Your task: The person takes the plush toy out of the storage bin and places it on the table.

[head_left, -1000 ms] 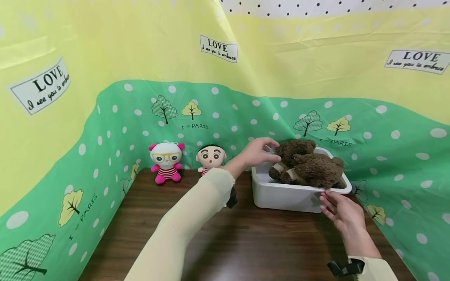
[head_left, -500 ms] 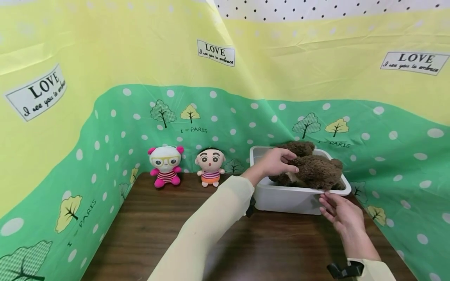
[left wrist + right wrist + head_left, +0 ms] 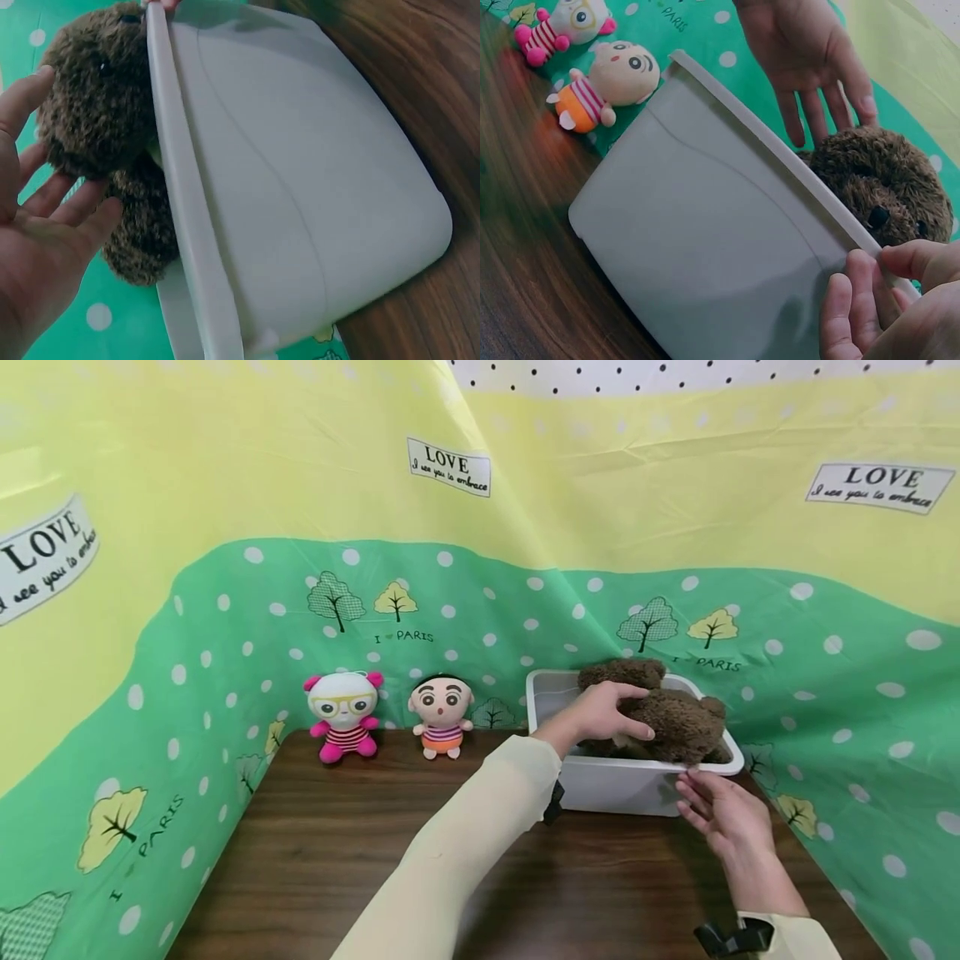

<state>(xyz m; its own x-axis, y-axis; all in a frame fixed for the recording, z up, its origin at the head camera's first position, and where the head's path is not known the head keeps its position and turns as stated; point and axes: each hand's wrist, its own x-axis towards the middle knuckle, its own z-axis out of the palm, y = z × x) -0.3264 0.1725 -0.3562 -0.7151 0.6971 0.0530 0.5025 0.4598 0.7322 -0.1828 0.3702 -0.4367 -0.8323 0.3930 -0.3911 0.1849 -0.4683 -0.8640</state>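
A white plastic bin [image 3: 622, 787] stands on the table with two brown plush bears in it. My left hand [image 3: 603, 712] reaches over the bin to the front plush bear [image 3: 686, 727]. Its fingers are spread and fairly straight, and in the left wrist view thumb and fingertips lie around the bear's furry head [image 3: 97, 97]. Behind, the other plush bear [image 3: 621, 672] is partly hidden by that hand. With thumb and fingers, my right hand [image 3: 733, 814] pinches the bin's front rim near its right corner. The front bear's face shows in the right wrist view [image 3: 892, 180].
Left of the bin, a pink-and-white panda plush [image 3: 345, 714] with yellow glasses and a boy doll [image 3: 442, 714] in a striped top sit at the table's back edge. Printed green and yellow cloth [image 3: 487, 527] encloses the dark wooden table [image 3: 360, 843].
My left hand has moved right and slightly down, from the back bear's side to the front bear. The right hand has kept its hold on the bin's rim.
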